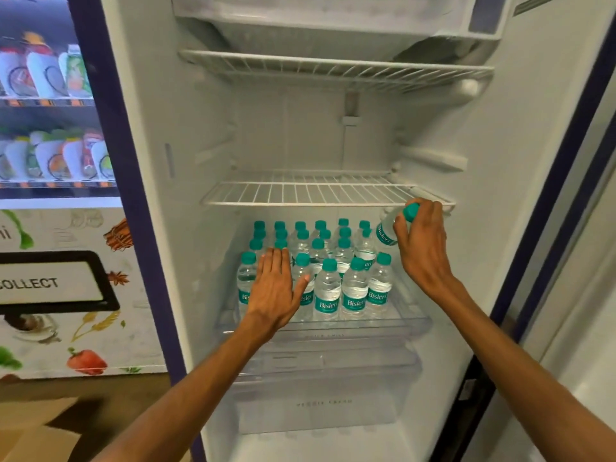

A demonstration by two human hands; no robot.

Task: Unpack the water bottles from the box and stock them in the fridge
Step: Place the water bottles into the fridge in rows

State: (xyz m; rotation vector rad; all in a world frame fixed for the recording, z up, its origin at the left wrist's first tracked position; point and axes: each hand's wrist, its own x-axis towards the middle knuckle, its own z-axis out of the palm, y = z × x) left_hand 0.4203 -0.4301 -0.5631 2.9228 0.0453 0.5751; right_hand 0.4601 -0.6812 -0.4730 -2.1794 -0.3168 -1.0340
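The fridge stands open, and several small clear water bottles [328,291] with teal caps and teal labels stand in rows on its lowest glass shelf [333,328]. My left hand [275,288] lies flat, fingers together, against the front-left bottles, covering one or two of them. My right hand [421,238] grips a tilted water bottle [385,230] by its capped neck, at the right end of the rows, just under the wire shelf. A corner of the cardboard box [30,435] shows at the bottom left.
Two white wire shelves [310,191] [333,66] above the bottles hold nothing. A clear crisper drawer [320,395] sits below the glass shelf. A vending machine [56,161] with drink cartons stands to the left. The fridge's dark-edged door frame [540,228] runs along the right.
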